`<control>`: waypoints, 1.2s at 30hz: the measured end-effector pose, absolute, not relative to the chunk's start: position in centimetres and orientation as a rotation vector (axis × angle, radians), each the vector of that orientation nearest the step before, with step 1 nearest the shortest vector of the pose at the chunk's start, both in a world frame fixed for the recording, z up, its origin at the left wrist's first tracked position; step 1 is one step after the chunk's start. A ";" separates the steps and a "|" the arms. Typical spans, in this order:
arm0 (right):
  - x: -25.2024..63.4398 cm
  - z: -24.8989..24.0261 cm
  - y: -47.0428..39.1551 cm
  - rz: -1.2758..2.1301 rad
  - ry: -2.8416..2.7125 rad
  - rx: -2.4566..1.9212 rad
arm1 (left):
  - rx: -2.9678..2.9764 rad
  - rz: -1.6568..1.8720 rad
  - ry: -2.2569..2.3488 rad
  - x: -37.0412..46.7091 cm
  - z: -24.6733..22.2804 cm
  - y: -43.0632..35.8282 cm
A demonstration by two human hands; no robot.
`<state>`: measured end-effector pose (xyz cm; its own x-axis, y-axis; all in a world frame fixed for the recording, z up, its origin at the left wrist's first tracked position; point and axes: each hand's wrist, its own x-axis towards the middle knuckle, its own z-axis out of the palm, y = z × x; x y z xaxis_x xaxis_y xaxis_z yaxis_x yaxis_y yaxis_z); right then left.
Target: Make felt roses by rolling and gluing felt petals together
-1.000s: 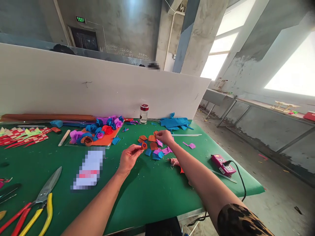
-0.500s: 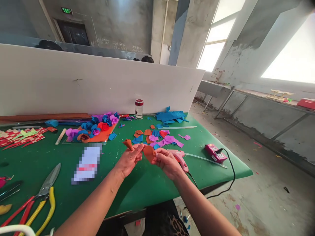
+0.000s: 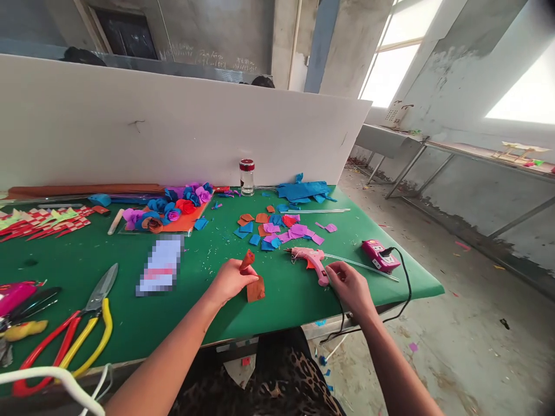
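My left hand pinches a rolled brown paper piece that points up. A flat brown paper petal hangs just below the same fingers. Over by the pink glue gun, my right hand is at the handle's right side with its fingers curled; whether they touch the handle is unclear. The glue gun lies on the green table with its nozzle to the left. Behind it are scattered purple, blue, brown and red paper pieces.
Finished paper flowers lie at the back left, beside a glass jar. Large shears rest at left. A pink power socket with a black cable sits at right. A white board stands behind, with heads beyond it.
My right hand has let go of the brown petal and moved right to the glue gun handle. My left hand now holds both brown pieces, and the view has tilted down.
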<state>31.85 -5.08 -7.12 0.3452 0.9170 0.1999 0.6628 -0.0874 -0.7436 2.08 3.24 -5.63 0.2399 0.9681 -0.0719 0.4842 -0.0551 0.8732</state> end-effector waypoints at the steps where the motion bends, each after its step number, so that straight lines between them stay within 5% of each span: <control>1: 32.2 -7.2 -4.9 0.419 -1.440 -1.865 | 1.674 0.733 1.371 2.1 -5.9 3.3; 12: 30.3 -6.0 -2.7 0.403 -1.470 -2.211 | 1.716 0.759 1.388 2.2 -6.0 3.1; 19: 29.2 -6.2 -5.9 1.226 -0.808 -1.253 | 1.693 0.732 1.388 2.0 -6.5 2.7; 23: 27.9 -5.5 -7.2 1.490 -0.708 -1.097 | 1.733 0.673 1.396 2.1 -6.5 2.9; 36: 26.5 -1.4 -8.4 1.400 -1.333 -1.351 | 1.815 0.628 1.394 2.1 -6.2 2.8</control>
<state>26.47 -8.40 -1.39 -0.1483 0.9720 -0.1822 0.1344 -0.1628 -0.9775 2.10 2.78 -6.16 0.2867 0.9561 -0.0601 0.5880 -0.1261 0.7990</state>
